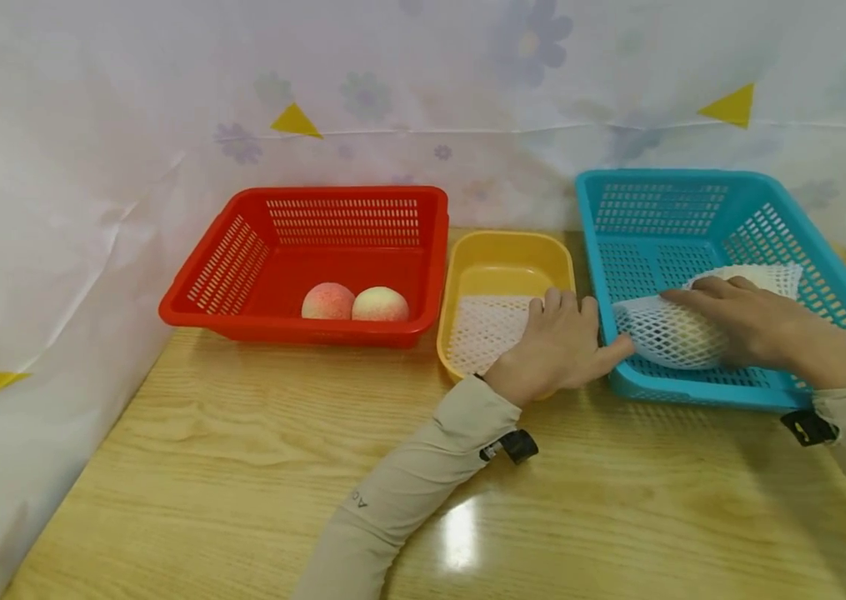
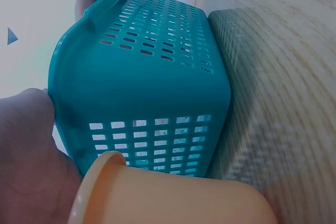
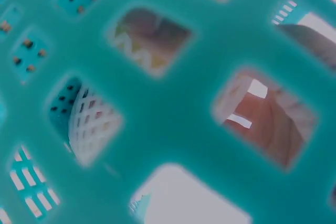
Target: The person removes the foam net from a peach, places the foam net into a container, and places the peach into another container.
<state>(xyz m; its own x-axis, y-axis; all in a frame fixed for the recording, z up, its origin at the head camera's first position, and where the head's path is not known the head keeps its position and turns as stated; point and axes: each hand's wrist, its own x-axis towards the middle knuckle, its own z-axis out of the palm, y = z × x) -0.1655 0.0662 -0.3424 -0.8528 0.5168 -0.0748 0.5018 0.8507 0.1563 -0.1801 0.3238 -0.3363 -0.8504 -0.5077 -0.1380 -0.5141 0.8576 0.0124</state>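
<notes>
One netted fruit point(image 1: 666, 337) is held by curled right fingers point(image 1: 702, 303), the left fingers point(image 1: 553, 307) loosely outstretched.

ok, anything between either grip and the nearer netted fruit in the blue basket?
Right grip: nothing visible, it lies directly over the nearer netted fruit. Left grip: the left wall of the blue basket stands between most of it and that fruit.
</notes>
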